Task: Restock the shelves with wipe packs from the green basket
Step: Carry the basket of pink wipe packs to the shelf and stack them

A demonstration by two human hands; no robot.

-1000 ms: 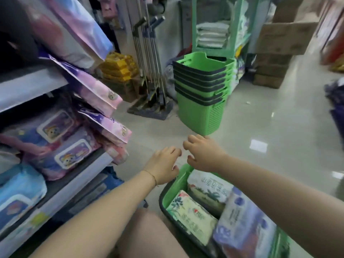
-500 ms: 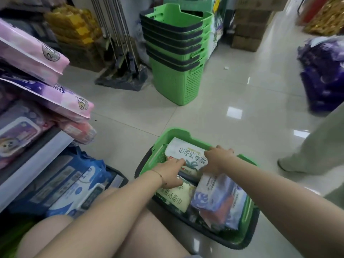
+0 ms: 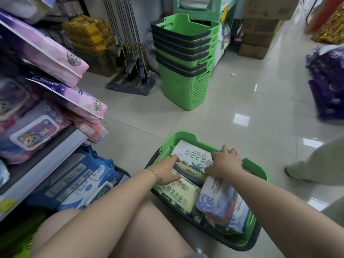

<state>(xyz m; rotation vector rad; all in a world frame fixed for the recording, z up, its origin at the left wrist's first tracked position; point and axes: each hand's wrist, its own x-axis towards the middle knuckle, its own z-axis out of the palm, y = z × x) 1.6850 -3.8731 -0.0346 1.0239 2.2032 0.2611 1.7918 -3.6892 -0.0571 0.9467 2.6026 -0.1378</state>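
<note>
A green basket (image 3: 258,169) sits on the floor in front of my knees, filled with several wipe packs. Both my hands are inside it. My left hand (image 3: 166,171) grips the left end of a white pack with green leaves (image 3: 193,159) at the far side of the basket. My right hand (image 3: 224,163) curls over the same pack's right end. A second leaf-print pack (image 3: 180,195) lies nearer me, and a blue-and-white pack (image 3: 217,198) lies to its right.
Shelves (image 3: 48,155) at my left hold pink, purple and blue wipe packs. A stack of empty green baskets (image 3: 184,71) stands ahead beside mops (image 3: 130,58). Cardboard boxes (image 3: 258,40) sit behind. Purple packs (image 3: 327,86) lie at right, and another person's leg (image 3: 316,162) stands close to the basket.
My view tilted down from the aisle to the basket. Both hands dropped into it and closed on the far leaf-print pack.
</note>
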